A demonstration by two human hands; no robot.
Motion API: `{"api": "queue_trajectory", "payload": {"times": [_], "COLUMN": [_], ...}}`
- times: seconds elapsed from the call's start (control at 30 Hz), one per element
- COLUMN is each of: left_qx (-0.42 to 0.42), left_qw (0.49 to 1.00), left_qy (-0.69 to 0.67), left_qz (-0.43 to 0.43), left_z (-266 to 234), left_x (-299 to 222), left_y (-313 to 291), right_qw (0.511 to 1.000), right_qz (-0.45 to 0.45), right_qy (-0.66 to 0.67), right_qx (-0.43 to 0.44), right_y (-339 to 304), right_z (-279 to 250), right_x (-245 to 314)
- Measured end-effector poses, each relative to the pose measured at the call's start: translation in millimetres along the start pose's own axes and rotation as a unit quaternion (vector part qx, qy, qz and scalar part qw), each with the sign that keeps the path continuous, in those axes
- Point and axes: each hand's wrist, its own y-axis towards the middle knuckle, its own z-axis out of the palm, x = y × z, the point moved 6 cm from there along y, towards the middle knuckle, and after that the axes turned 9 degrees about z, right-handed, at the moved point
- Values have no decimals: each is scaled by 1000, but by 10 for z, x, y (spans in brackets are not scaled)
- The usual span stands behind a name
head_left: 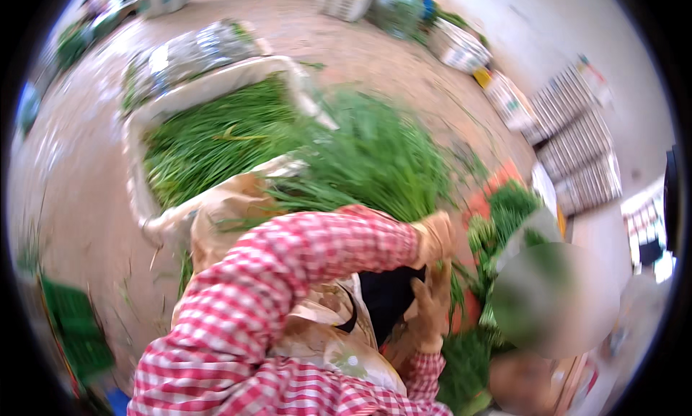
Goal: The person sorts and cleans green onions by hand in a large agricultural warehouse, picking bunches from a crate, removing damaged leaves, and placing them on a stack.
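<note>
Chives: one large bunch, held up at centre frame above the near edge of the tub. Left hand, gloved, is closed around the stem ends; right hand, also gloved, sits just below it, grip state not discernible. Judged step: gathering a bunch lifted from the tub. Next move likely requires both hands to square the stems. Count: two hands, one bunch, one white tub full of chives, several crates far right.
</note>
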Motion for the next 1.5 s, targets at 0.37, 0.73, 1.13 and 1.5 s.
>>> {"api": "queue_trajectory", "payload": {"times": [0.37,0.73,1.13,1.5], "left_qx": [-265,-412,-351,-505], "left_qw": [853,888,882,542], "left_qy": [261,57,0,182], "left_qz": [-366,-194,-315,-647], "left_z": [-438,-797,-1089,-643], "left_x": [-746,-842,-169,-1127], "left_y": [1172,1685,103,-1559], "right_qw": [970,914,777,750], "right_qz": [-110,-395,127,182], "right_qy": [167,-92,-613,-635], "right_qx": [139,-2,-65,24], "right_y": [808,1176,836,1263], "right_z": [1079,755,-1869,-1365], "right_x": [618,1529,218,-1619]}}
